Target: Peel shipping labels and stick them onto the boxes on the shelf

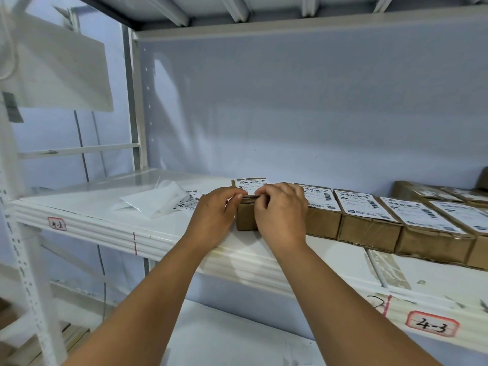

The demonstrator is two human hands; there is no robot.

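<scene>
Label (250, 184): laid over the leftmost box (245, 220), long axis running away from the person.
Left hand (215, 210): near edge of label pinched.
Right hand (281, 210): same edge pinched, equally near.

One wide-angle view sits on the person's head and faces forward and slightly down onto a white shelf (87, 204). It is close: both forearms enter from the bottom edge, and the left hand (214, 212) and right hand (281, 212) meet at a label (249, 184) near the picture's centre. The boxes (369, 228) run off to the right edge. The upper shelf (264, 11) crosses the top, the lower shelf (232, 334) the bottom. The back wall (290, 114) fills the middle.
</scene>
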